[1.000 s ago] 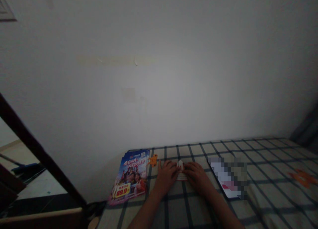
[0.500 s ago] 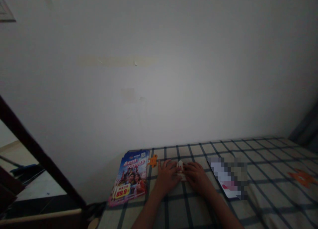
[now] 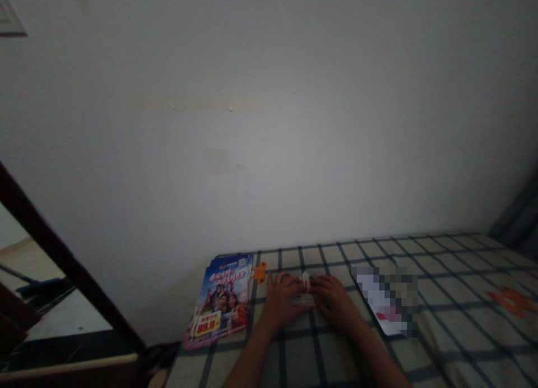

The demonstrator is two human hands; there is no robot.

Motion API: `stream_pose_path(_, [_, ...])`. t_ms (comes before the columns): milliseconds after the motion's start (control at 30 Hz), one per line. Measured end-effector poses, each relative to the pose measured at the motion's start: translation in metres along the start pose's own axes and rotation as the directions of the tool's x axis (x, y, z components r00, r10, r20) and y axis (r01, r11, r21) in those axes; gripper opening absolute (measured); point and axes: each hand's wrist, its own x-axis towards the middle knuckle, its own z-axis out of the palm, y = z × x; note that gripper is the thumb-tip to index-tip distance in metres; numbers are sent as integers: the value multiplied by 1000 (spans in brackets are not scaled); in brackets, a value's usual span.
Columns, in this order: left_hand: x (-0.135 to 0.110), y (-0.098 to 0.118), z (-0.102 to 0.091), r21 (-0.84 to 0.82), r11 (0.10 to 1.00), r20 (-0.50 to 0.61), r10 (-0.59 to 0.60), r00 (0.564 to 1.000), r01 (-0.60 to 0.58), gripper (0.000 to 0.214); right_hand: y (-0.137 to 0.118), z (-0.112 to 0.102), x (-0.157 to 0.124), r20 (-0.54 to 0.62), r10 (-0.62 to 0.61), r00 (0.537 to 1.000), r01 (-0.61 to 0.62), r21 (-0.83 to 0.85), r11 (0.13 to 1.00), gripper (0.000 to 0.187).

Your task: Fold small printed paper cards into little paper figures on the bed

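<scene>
A small white folded paper piece (image 3: 305, 290) lies on the checked cloth (image 3: 441, 332) near the wall. My left hand (image 3: 281, 300) rests on its left side with the fingers laid over it. My right hand (image 3: 334, 299) presses on its right side, fingers curled towards the paper. Both hands meet at the paper's small upright white tip. The dim light hides the fingers' exact grip.
A colourful printed leaflet (image 3: 221, 303) lies left of my hands. A small orange shape (image 3: 259, 272) sits beside it. A blurred flat card or phone (image 3: 384, 298) lies to the right, an orange patch (image 3: 510, 301) further right. A dark bed rail (image 3: 63, 259) slants at left.
My hands have shifted slightly on the paper; the flat part between them looks pressed lower. Everything else stays put.
</scene>
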Motion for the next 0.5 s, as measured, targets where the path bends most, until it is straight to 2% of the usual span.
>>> stream_pose_path(300, [2, -1, 1, -28, 999, -18, -25, 1000, 24, 43, -1, -2, -1, -12, 2, 1000, -2, -5, 1000, 37])
stream_pose_path(500, [2, -3, 3, -28, 999, -9, -40, 999, 39, 37, -5, -9, -1, 23, 20, 1000, -19, -13, 1000, 38])
